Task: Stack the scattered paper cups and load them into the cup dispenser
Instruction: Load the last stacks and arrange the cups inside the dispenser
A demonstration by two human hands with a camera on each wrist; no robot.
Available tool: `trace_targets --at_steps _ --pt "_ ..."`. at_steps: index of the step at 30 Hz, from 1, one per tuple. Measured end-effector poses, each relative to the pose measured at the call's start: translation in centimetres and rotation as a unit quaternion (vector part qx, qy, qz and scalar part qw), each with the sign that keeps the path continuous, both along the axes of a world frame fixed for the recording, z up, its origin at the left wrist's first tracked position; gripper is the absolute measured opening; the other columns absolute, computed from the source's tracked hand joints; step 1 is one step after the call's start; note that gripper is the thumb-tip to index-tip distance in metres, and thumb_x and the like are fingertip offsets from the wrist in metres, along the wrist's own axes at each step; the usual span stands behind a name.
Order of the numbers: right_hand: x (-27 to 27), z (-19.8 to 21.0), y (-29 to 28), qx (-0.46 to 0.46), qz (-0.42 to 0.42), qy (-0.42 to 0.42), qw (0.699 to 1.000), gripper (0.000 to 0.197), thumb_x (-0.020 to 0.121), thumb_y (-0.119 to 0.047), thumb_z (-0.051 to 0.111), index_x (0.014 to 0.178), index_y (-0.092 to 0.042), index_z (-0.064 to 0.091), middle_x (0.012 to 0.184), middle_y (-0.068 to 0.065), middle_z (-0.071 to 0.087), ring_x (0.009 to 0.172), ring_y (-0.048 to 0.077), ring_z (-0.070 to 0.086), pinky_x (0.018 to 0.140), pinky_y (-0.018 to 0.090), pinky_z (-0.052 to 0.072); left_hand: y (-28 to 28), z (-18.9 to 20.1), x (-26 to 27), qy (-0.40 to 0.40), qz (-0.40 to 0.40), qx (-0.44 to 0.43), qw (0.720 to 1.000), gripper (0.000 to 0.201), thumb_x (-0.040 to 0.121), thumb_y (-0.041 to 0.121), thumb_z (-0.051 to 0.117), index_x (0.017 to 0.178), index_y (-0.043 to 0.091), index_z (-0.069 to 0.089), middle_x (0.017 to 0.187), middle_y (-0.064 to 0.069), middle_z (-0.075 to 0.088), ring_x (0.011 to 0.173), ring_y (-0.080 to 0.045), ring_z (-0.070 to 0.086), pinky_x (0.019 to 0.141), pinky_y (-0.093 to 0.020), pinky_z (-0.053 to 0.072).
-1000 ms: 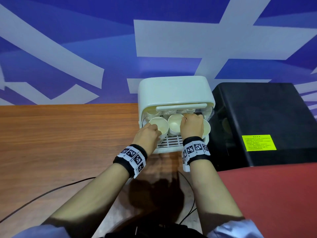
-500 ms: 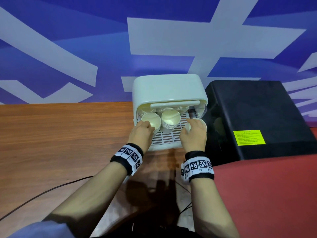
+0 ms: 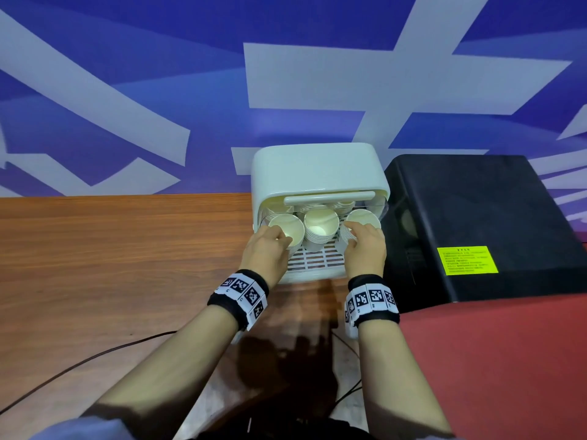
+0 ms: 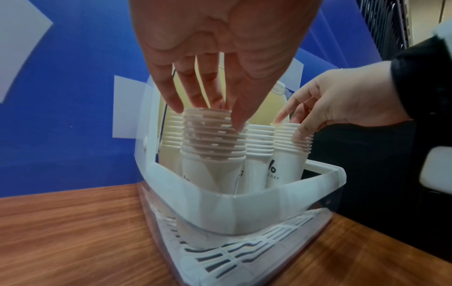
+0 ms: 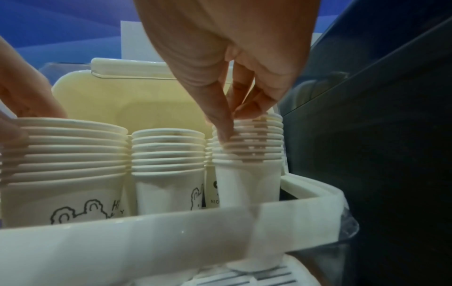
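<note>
Hands had pulled back toward the dispenser's (image 3: 317,166) front: left hand (image 3: 265,252) gripped the left cup stack (image 4: 212,139), right hand (image 3: 365,249) pinched the right cup stack (image 5: 249,141), middle stack (image 3: 320,230) between them. Loading nearly done.

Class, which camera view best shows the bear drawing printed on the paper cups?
The right wrist view: the bear drawing shows clearly on the left cup stack. The left wrist view shows only bits of lettering on the cups; the head view looks down into their rims, so no print shows.
</note>
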State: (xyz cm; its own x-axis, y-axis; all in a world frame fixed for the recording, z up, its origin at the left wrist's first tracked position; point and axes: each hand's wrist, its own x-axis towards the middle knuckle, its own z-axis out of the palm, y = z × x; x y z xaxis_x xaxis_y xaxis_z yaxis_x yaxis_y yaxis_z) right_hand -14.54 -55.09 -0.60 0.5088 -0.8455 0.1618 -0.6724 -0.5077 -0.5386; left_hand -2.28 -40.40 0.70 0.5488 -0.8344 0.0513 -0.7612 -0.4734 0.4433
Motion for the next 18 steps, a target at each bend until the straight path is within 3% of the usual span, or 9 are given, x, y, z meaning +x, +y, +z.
trace_targets --at_steps 3,8,11,15,18 --pt "0.4 -0.4 -0.3 -0.015 0.017 -0.027 0.999 0.046 0.071 0.022 0.054 0.103 -0.005 0.073 0.087 0.018 0.065 0.090 0.038 0.058 0.081 0.040 0.050 0.1 0.2 0.0 -0.006 0.000 -0.008 1.000 0.019 0.078 0.009 0.065 0.095 0.005 0.072 0.086 -0.012 0.065 0.084 -0.035 0.057 0.072 -0.040 0.049" --pt "0.5 -1.0 -0.5 0.007 0.024 -0.058 0.998 0.037 0.077 0.015 0.057 0.105 -0.004 0.072 0.099 0.017 0.066 0.098 0.033 0.059 0.089 0.022 0.038 0.3 0.3 0.0 0.004 0.012 -0.040 0.999 0.020 0.083 0.017 0.057 0.092 0.008 0.072 0.083 -0.008 0.064 0.084 -0.032 0.057 0.074 -0.039 0.051" --pt "0.2 -0.4 -0.3 0.009 0.006 -0.088 0.996 0.025 0.080 0.008 0.062 0.099 -0.004 0.073 0.100 0.014 0.066 0.098 0.030 0.059 0.088 0.014 0.033 0.5 0.2 0.0 0.039 0.035 -0.095 0.994 0.020 0.083 0.014 0.055 0.092 0.007 0.071 0.081 -0.008 0.063 0.083 -0.030 0.056 0.073 -0.031 0.046" --pt "-0.2 1.1 0.3 -0.021 0.008 -0.125 0.992 0.015 0.081 -0.002 0.061 0.089 -0.009 0.072 0.095 0.008 0.066 0.094 0.028 0.057 0.085 0.016 0.034 0.7 0.9 0.2 0.075 0.097 -0.182 0.976 0.018 0.085 0.010 0.056 0.092 0.004 0.071 0.082 -0.009 0.063 0.084 -0.026 0.055 0.076 -0.017 0.030" --pt "-0.1 2.9 1.0 -0.059 0.020 -0.163 0.985 0.013 0.082 -0.004 0.060 0.090 -0.008 0.069 0.094 0.008 0.063 0.091 0.025 0.056 0.085 0.020 0.038 0.6 2.1 0.4 0.055 0.115 -0.240 0.962 0.017 0.086 0.008 0.054 0.089 0.003 0.070 0.083 -0.010 0.060 0.083 -0.024 0.053 0.075 -0.015 0.028"
